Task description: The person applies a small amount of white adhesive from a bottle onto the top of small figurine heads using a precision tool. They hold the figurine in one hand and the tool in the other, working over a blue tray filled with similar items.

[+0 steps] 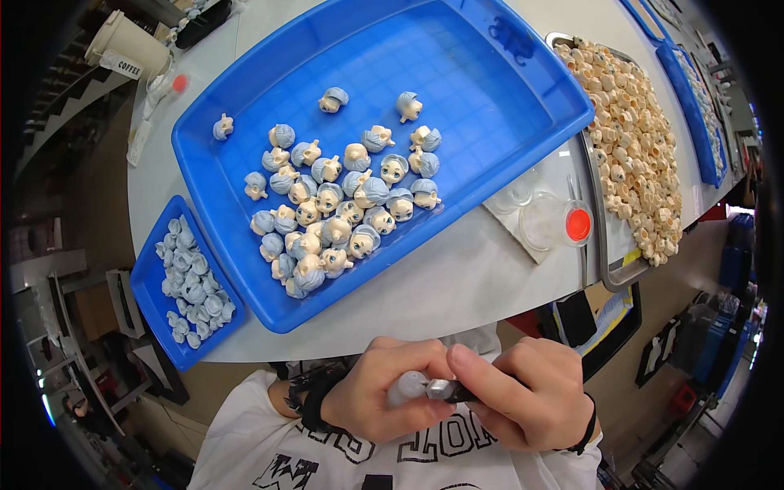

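At the near edge of the bench (457, 286), close to the person's chest: both hands meet over one small piece.
Left hand (384, 392): curled shut around a pale blue-grey hair piece (406, 387), of which only a rounded end shows between thumb and fingers.
Right hand (523, 392): pinched closed on a slim metal tool (445, 389), its tip touching the hair piece.
Tool axis: roughly level, running left to right, bright end pointing toward the left hand, dark handle hidden in the right fist.
Hair piece axis: too covered to tell which way it faces.
Done, by my reading: a heap of doll heads (343, 200) with blue hair fitted lies in the large blue tray (506, 98), just beyond the hands.
Left, by my reading: the small blue tray (151, 282) at the left holds many loose hair pieces (192, 290), and the metal tray (600, 245) at the right is piled with bare beige heads (633, 122); much appears undone.
Between trays: clear round dishes, one with a red-orange lid (577, 224).
Far left: a paper cup (131, 45).
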Motion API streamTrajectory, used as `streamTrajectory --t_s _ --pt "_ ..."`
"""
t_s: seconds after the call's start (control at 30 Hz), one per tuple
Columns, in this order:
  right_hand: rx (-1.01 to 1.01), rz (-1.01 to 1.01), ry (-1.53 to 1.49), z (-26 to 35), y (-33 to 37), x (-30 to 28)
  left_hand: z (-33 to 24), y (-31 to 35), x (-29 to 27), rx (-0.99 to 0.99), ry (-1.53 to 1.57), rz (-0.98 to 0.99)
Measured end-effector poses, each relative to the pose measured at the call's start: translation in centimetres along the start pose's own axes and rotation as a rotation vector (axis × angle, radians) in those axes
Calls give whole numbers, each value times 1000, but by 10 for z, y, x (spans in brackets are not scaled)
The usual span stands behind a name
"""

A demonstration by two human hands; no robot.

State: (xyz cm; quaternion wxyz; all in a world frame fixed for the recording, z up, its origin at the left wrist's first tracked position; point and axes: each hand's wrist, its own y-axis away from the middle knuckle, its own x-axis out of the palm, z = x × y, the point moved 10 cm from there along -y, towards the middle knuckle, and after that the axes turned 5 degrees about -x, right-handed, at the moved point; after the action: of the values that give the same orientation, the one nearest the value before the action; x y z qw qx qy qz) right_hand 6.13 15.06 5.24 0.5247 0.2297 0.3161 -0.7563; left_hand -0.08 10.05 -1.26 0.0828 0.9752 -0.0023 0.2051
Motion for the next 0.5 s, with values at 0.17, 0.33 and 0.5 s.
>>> streamTrajectory --t_s 0.17,0.33,0.5 --pt "-22 16 144 5 -5 -7 6 3 -1 14 -41 -32" --pt "-31 -2 252 9 -8 -12 10 4 -1 3 -48 -32" --pt "-80 -2 358 16 -13 -16 3 1 -3 27 -78 -51"
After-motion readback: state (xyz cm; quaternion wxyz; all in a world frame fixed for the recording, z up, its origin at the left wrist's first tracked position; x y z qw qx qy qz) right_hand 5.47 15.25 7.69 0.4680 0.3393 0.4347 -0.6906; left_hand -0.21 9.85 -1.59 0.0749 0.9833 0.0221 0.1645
